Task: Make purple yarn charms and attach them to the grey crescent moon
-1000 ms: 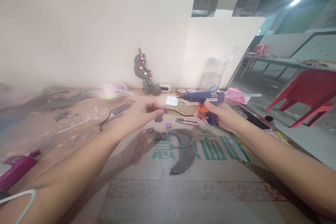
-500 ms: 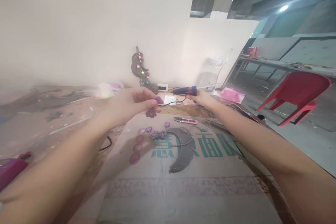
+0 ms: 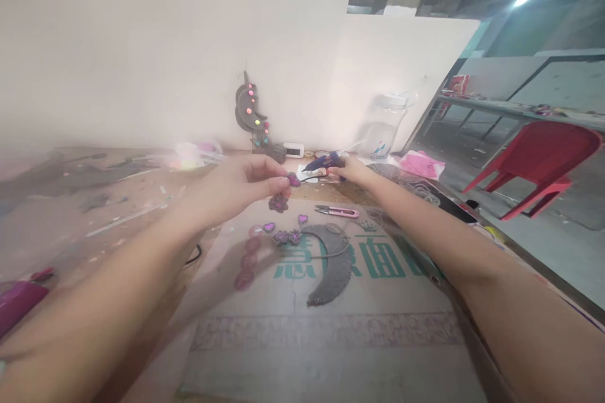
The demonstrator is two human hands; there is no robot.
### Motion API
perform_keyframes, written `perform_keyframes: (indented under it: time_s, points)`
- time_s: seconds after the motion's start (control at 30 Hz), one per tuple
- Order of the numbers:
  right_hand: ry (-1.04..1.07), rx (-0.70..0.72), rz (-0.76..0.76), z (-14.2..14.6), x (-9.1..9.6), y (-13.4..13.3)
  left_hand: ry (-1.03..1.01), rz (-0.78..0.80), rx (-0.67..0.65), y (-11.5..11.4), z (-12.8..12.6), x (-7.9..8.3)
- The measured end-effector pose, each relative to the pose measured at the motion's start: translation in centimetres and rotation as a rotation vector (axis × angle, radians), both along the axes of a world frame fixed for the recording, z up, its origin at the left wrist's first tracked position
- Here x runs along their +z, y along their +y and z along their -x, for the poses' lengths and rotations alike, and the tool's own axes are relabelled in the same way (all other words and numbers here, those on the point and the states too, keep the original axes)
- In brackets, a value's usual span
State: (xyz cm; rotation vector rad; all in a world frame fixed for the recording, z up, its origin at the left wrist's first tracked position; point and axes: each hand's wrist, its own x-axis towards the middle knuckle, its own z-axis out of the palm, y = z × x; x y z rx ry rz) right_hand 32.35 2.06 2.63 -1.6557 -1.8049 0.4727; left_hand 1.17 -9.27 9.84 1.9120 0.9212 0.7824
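Note:
My left hand (image 3: 239,186) pinches a small purple charm (image 3: 293,180) between thumb and fingertips. Just below those fingers is a dark flower-shaped piece with a purple middle (image 3: 278,203). My right hand (image 3: 353,171) is wrapped round a dark blue glue gun (image 3: 326,162), whose nozzle points left and down, a little apart from the charm. Nearer me, a grey crescent moon (image 3: 333,267) lies on the printed board (image 3: 265,340), with a grey cord across it. Purple heart charms (image 3: 269,227) and flower charms (image 3: 288,237) rest beside the crescent. Pink-handled thread snips (image 3: 341,211) lie beyond it.
A decorated crescent (image 3: 250,107) hangs against the white wall. At the back stand a clear jar (image 3: 385,129) and a small white device (image 3: 293,150). A pink packet (image 3: 422,164) is at right, a magenta object (image 3: 19,305) at left. Beyond the table stands a red chair (image 3: 543,154).
The glue gun has tipped so that its nozzle slants more downward. My left hand with the purple charm has shifted slightly right. The camera view has moved a little.

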Motion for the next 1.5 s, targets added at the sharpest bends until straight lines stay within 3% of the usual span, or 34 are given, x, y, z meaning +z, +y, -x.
perform_keyframes:
  time_s: [0.2, 0.23, 0.3, 0.33, 0.43, 0.63, 0.87, 1.07, 1.27, 1.4, 1.5]
  points:
    - [-0.037, 0.018, -0.163, 0.5, 0.9, -8.4, -0.039, 0.065, -0.040, 0.0, -1.3, -1.4]
    - [-0.051, 0.099, -0.152, 1.0, 0.9, -10.0, -0.037, 0.072, -0.057, 0.0, -1.7, -1.9]
    - [-0.149, 0.460, -0.116, 2.3, 0.7, -13.0, -0.008, 0.086, -0.087, 0.2, -2.4, -3.0]
    - [-0.192, 0.570, -0.119, 2.9, 0.4, -14.1, 0.001, 0.096, -0.083, 0.3, -2.8, -3.7]
    - [-0.313, 0.703, -0.129, 4.3, -0.9, -16.0, 0.020, 0.136, -0.067, 0.8, -3.6, -5.7]
    - [-0.319, 0.671, -0.209, 5.3, -3.6, -16.3, -0.123, 0.178, 0.039, 0.8, -3.5, -8.0]
    - [-0.044, 0.489, -0.219, 5.1, -2.2, -15.9, -0.182, 0.266, 0.052, -1.2, -3.0, -10.1]
    - [0.109, 0.469, -0.271, 5.0, -3.2, -15.5, -0.208, 0.364, 0.093, -1.7, -3.4, -10.6]
    - [0.014, 0.484, -0.401, 5.0, -3.1, -15.2, -0.188, 0.456, 0.071, -1.9, -3.4, -11.3]
    - [-0.076, 0.485, -0.538, 4.8, -2.9, -14.8, -0.125, 0.383, 0.055, -2.0, -3.2, -11.5]
    - [-0.029, 0.465, -0.507, 4.8, -2.8, -15.3, -0.126, 0.347, 0.043, -2.1, -3.2, -11.4]
